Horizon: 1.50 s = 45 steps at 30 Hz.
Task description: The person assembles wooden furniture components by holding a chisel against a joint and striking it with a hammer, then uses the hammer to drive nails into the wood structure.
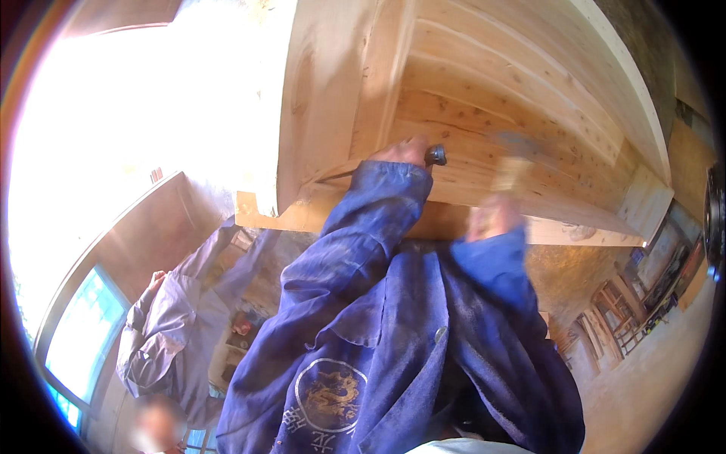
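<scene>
My left hand point(404, 150), in a blue sleeve, is closed around a chisel point(435, 157); its dark metal end sticks out to the right of my fist, and the blade is hidden against the pale wooden plank structure point(522, 83). My right hand point(491, 216) is blurred by motion and grips a wooden-handled hammer point(511, 172) just right of the chisel end. The hammer's head is a smear. Both hands are raised close to the planks, above a thick beam point(295, 216) along the lower edge of the structure.
Another person in a pale purple jacket point(174, 325) stands at lower left, one hand raised. A window point(83, 333) is below a glaring bright area at left. Wooden frames and furniture point(620, 318) stand on the floor at right.
</scene>
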Each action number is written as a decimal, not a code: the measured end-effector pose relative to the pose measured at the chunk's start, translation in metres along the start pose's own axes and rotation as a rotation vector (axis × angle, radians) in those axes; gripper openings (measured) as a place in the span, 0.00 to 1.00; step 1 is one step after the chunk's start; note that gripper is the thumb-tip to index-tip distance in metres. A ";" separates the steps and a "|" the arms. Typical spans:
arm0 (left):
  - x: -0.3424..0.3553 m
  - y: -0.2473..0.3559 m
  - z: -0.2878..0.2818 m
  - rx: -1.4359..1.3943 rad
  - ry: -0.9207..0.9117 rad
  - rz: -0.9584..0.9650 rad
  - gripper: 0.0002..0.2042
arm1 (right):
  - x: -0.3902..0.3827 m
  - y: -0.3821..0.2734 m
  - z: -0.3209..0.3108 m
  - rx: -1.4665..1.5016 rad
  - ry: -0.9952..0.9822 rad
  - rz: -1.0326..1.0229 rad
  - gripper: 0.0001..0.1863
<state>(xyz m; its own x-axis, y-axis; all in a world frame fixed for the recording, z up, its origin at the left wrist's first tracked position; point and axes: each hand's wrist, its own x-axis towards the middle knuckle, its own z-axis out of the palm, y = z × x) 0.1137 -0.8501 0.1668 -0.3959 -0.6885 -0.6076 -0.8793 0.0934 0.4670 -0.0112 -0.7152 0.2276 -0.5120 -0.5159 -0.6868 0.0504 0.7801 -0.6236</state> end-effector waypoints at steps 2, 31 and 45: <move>-0.006 -0.013 0.002 0.068 -0.093 -0.055 0.09 | -0.003 0.009 0.000 0.061 -0.263 0.189 0.16; 0.004 -0.013 0.008 -0.083 -0.090 0.025 0.07 | 0.020 0.039 -0.036 0.090 0.075 -0.188 0.10; -0.002 -0.010 -0.016 -0.017 -0.202 -0.103 0.09 | 0.010 0.005 -0.007 0.221 -0.158 0.119 0.14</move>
<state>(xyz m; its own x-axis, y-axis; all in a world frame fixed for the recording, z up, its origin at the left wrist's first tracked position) 0.1274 -0.8605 0.1737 -0.3509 -0.5358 -0.7680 -0.9138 0.0168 0.4058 -0.0223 -0.7136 0.2204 -0.3525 -0.4875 -0.7988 0.2967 0.7514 -0.5894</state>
